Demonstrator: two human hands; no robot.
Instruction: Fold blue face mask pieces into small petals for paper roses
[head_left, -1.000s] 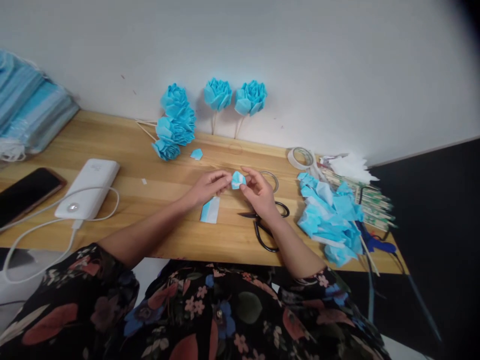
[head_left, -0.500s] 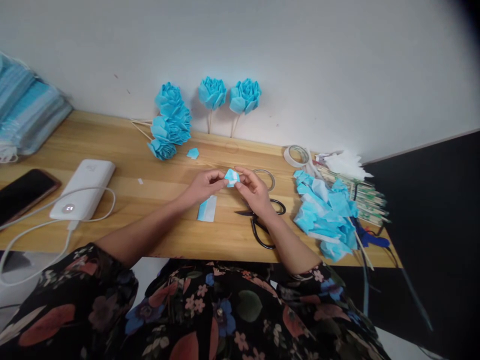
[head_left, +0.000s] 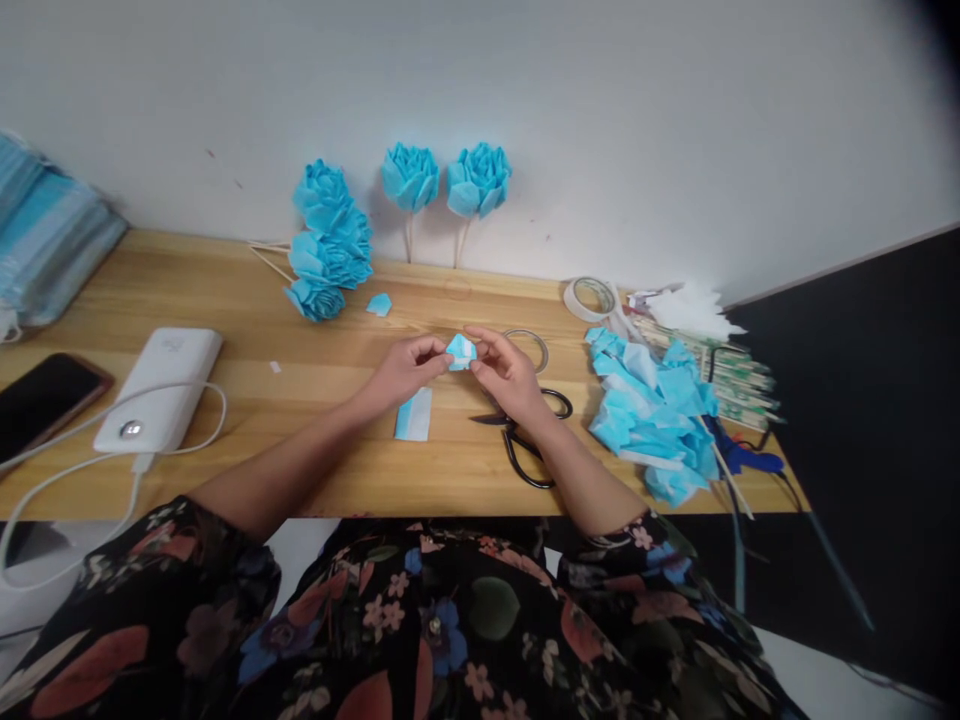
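Observation:
Between my two hands is a small folded blue-and-white fabric petal (head_left: 460, 351), held above the table. My left hand (head_left: 409, 370) pinches its left edge between thumb and fingers. From the other side, my right hand (head_left: 511, 375) grips the petal's right edge. A flat blue-and-white rectangular piece (head_left: 413, 415) lies on the table below my left hand. Black-handled scissors (head_left: 517, 435) lie partly under my right wrist, blades pointing left. Beyond the hands rests a loose blue folded petal (head_left: 379, 304).
Blue flowers on sticks (head_left: 330, 245) lie at the back left; two more (head_left: 446, 180) lean on the wall. Tape rolls (head_left: 589, 297), crumpled blue scraps (head_left: 649, 415) and a blue-handled tool (head_left: 742, 457) are to the right. A power bank (head_left: 161, 385), phone (head_left: 49, 400) and bagged masks (head_left: 49, 235) sit left.
The camera view has shifted slightly. Both hands keep their hold on the petal, which has tilted a little between the fingers. Nothing on the table has visibly moved.

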